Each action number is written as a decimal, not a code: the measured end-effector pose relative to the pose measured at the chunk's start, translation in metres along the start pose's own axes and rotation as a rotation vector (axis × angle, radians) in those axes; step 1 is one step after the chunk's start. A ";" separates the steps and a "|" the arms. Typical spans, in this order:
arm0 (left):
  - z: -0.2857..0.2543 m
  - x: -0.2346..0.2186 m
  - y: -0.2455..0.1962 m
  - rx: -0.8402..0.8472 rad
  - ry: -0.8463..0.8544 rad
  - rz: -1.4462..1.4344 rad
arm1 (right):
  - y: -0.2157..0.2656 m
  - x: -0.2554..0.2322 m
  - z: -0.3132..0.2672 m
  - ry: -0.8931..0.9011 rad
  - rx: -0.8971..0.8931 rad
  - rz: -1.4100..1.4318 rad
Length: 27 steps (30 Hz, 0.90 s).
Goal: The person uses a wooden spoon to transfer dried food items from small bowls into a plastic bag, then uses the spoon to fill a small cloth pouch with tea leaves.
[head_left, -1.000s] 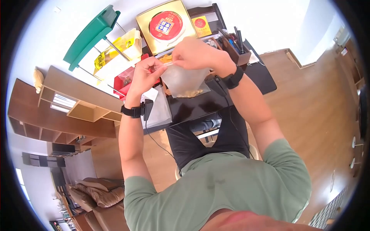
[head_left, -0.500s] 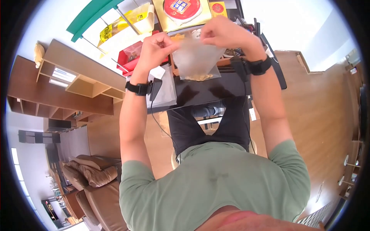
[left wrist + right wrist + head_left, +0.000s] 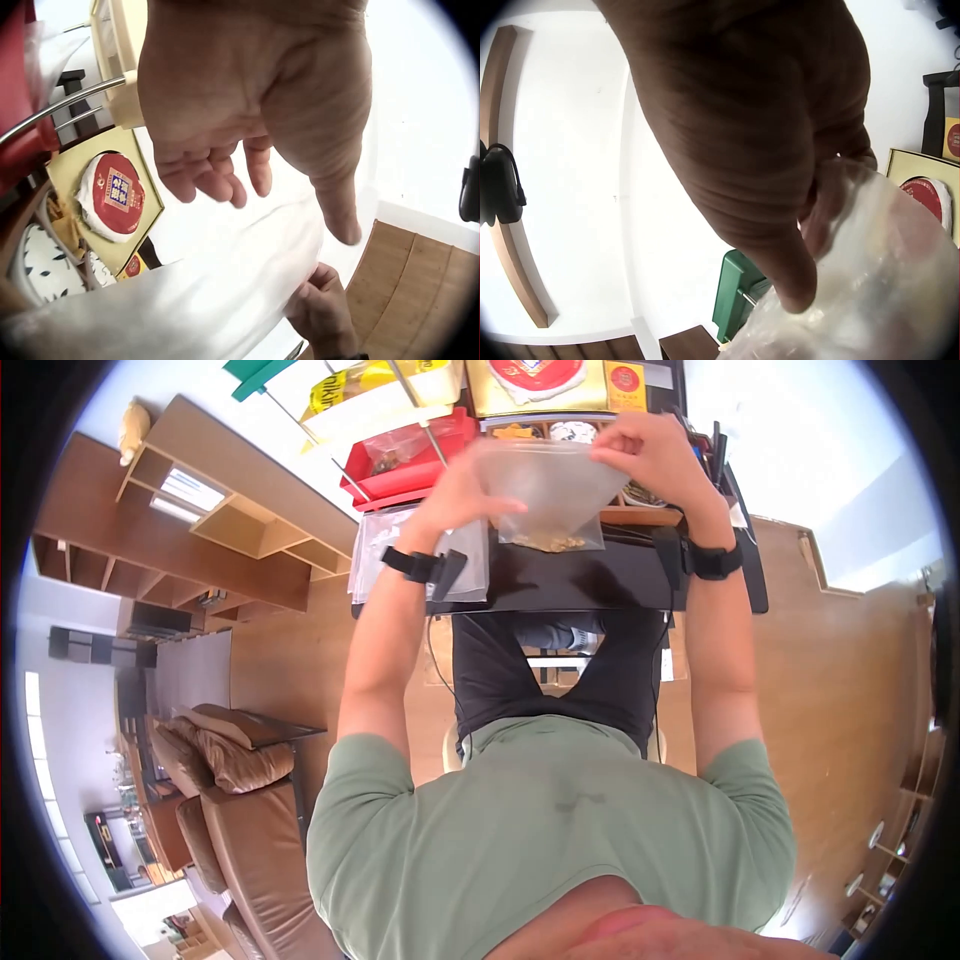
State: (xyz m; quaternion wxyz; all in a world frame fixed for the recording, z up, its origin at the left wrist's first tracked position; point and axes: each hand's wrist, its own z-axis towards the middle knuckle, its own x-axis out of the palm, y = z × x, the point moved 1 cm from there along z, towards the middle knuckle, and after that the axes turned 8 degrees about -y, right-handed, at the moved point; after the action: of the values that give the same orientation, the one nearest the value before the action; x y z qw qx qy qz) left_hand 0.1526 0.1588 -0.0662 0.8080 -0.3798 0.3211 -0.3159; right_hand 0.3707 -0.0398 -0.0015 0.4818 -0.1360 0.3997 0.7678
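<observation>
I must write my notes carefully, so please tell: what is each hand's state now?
Left hand: open, thumb out, gripping nothing, near the plastic bag.
Right hand: closed, pinching the bag's upper corner.

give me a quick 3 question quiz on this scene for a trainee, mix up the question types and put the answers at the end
1. True or false: the right hand pinches the translucent plastic bag near its top edge.

2. Multiple choice: where in the bag do the small yellowish pieces show?
a) along the top edge
b) halfway up
c) at the bottom

3. Fill in the blank: the round package in the gold box is mostly ____ on its front.

Key: 1. true; 2. c; 3. red
</observation>
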 end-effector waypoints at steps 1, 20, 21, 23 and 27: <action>-0.009 0.002 0.014 -0.147 0.042 0.011 | -0.004 0.000 -0.009 -0.020 -0.006 0.073; -0.074 0.004 0.058 0.019 -0.090 -0.051 | -0.059 0.112 -0.136 -0.329 0.387 0.437; -0.074 0.001 0.055 0.023 -0.093 -0.051 | -0.061 0.112 -0.140 -0.299 0.402 0.511; -0.076 -0.003 0.047 0.172 -0.106 0.286 | -0.064 0.111 -0.147 -0.291 0.427 0.635; -0.066 0.020 0.008 0.307 -0.153 0.378 | -0.059 0.107 -0.153 -0.225 0.484 0.819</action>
State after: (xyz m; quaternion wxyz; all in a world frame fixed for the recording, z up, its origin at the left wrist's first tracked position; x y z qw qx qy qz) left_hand 0.1162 0.1206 -0.1112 0.9229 -0.2088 0.2725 -0.1746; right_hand 0.3403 -0.0733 -0.1923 0.1983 0.2321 0.5327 0.7893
